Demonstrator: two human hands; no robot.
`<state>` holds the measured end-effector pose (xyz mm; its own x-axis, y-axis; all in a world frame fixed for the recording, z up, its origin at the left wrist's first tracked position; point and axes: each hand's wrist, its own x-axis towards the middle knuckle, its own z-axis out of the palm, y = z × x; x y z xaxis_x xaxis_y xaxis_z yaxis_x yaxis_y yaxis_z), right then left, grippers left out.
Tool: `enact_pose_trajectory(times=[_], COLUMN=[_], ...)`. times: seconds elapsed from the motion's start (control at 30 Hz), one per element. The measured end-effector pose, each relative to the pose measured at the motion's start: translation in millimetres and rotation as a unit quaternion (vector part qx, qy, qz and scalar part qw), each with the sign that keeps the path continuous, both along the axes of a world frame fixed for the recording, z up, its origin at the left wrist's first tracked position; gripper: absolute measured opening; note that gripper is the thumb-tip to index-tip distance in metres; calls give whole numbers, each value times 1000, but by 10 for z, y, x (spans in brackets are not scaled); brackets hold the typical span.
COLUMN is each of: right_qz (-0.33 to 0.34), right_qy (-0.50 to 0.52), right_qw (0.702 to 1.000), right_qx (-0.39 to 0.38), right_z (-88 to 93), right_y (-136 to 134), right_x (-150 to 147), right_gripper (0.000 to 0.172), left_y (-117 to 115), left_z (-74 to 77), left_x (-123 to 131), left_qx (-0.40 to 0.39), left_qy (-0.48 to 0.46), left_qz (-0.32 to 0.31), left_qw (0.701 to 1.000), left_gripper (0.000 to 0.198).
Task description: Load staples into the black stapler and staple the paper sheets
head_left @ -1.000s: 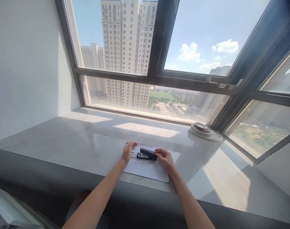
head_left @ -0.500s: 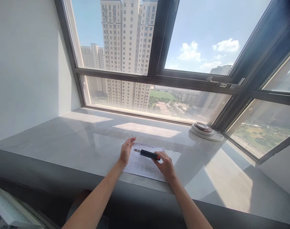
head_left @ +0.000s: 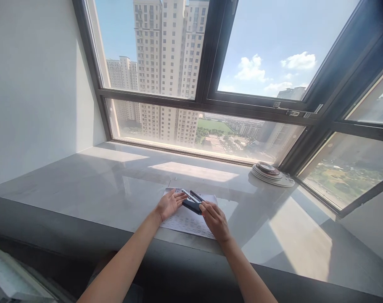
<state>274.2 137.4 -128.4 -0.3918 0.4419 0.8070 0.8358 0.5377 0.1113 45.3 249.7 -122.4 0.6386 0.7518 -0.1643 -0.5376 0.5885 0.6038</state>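
My right hand (head_left: 214, 216) grips a black stapler (head_left: 191, 205) by its hinge end, where a bit of red-orange shows. The stapler's parts are spread apart, and a silver metal strip is visible between them. My left hand (head_left: 171, 205) is turned palm up with its fingers stretched out. Its fingertips come up to the stapler's front end; whether they touch it I cannot tell. Beneath both hands lie printed paper sheets (head_left: 186, 227), partly covered by the hands and the stapler.
The pale stone windowsill (head_left: 115, 202) carries everything, its front edge close to my forearms. A stack of round plates or discs (head_left: 270, 173) rests at the right corner by the window frame (head_left: 204, 103). A tiny bit (head_left: 176, 179) too small to name lies beyond the paper.
The stapler has gone from closed-looking to spread apart, turned in my right hand. My left hand has rolled from edge-on to palm up and moved nearer the stapler.
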Motion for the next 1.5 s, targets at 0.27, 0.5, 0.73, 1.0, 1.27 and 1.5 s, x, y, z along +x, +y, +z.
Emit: enact_pose_trajectory(times=[0.27, 0.5, 0.73, 1.0, 1.27, 1.5], right_qz=[-5, -51, -106, -99, -86, -80], right_qy=[-73, 128, 251, 261, 251, 245], right_qw=[997, 990, 949, 923, 921, 927], right_qx=[-10, -23, -158, -263, -286, -271], right_z=[-20, 10, -29, -46, -11, -2], right_y=[-48, 11, 59, 96, 129, 133], right_x=[-11, 0, 88, 121, 125, 119], right_gripper=[36, 20, 19, 21, 18, 16], left_y=[29, 56, -46, -232, -222, -220], left_z=[-34, -95, 65, 207, 123, 87], left_x=[42, 28, -18, -16, 6, 9], left_qx=[-14, 40, 155, 269, 289, 309], left_qy=[-15, 39, 19, 118, 155, 142], left_qz=[-3, 91, 91, -9, -60, -71], left_qw=[1000, 994, 984, 956, 943, 938], left_gripper=[35, 18, 28, 42, 42, 40])
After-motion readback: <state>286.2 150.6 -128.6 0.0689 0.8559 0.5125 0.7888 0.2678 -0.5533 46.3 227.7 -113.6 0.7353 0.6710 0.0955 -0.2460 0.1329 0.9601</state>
